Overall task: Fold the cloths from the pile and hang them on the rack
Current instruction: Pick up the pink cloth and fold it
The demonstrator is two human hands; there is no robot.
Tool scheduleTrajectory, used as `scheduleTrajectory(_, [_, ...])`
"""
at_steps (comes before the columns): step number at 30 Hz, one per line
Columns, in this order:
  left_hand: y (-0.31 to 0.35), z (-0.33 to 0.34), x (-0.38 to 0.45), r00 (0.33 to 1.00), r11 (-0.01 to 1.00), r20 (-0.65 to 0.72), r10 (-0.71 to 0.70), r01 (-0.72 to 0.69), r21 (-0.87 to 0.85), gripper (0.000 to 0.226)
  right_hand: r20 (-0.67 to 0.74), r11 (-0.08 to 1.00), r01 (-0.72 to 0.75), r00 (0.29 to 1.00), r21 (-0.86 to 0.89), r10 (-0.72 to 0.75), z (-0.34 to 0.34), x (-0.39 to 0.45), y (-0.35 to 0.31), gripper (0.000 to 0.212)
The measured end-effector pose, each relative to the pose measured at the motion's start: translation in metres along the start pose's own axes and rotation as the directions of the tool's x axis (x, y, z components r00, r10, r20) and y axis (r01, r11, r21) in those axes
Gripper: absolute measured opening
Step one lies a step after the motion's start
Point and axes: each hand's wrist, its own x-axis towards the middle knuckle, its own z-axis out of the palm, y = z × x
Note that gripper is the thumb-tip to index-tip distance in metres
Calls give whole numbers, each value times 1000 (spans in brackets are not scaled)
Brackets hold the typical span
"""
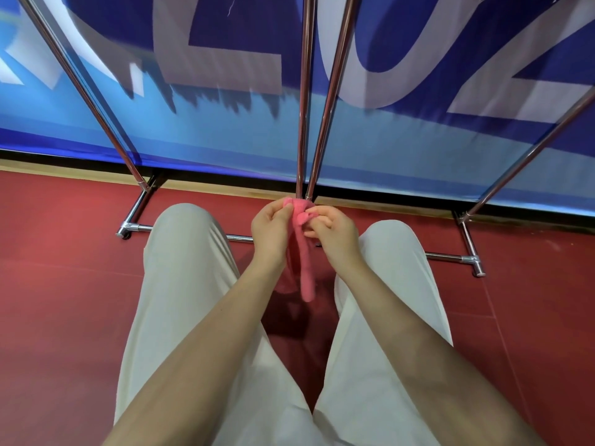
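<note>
**Pink cloth held up between both hands in front of the rack**

We see one head view, looking down past our own arms and pale trousers (186, 284) to a red floor (64, 300). Both hands are raised together at the middle of the picture. The left hand (270, 230) grips the top of a pink cloth (304, 252) with its fingers (283, 209) curled closed around the bunched upper edge. The right hand (335, 230) pinches the same bunched part from the other side, its fingertips (310, 217) pressed into the fabric. The two hands sit just beside each other, with the cloth between them.

Below the grip, the cloth hangs down as a narrow, crumpled strip between our knees, clear of the floor. It is not folded flat.

Behind the hands stands the metal rack (304, 123): shiny poles rise from a base bar (447, 256) lying on the floor. The top of the cloth overlaps the foot of the two central poles in the view; we cannot tell whether it touches them. A blue banner (225, 123) with large pale lettering fills the wall behind.
</note>
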Motion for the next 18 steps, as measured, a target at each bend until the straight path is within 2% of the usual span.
scheduleTrajectory(3, [-1,1,0,998,998,42,-53,52,21,20,-30,986,93,995,-136,-98,-6,2,4,14])
scheduleTrajectory(5, [-4,2,1,995,997,63,-72,71,26,20,-20,931,203,975,-303,-219,-7,3,9,8])
scheduleTrajectory(7, [-7,1,3,995,996,62,-83,81,38,20,-8,874,278,952,-399,-307,-9,4,12,6])
scheduleTrajectory(9, [-8,1,3,993,994,56,-107,106,20,21,-8,865,285,948,-413,-317,-12,4,12,8])
scheduleTrajectory(13, [-13,1,4,986,988,62,-152,153,-17,18,-17,904,199,975,-379,-222,-13,2,11,7])
scheduleTrajectory(18, [-20,5,-2,977,981,130,-167,178,-81,13,-11,900,264,958,-347,-285,-11,-1,11,11])
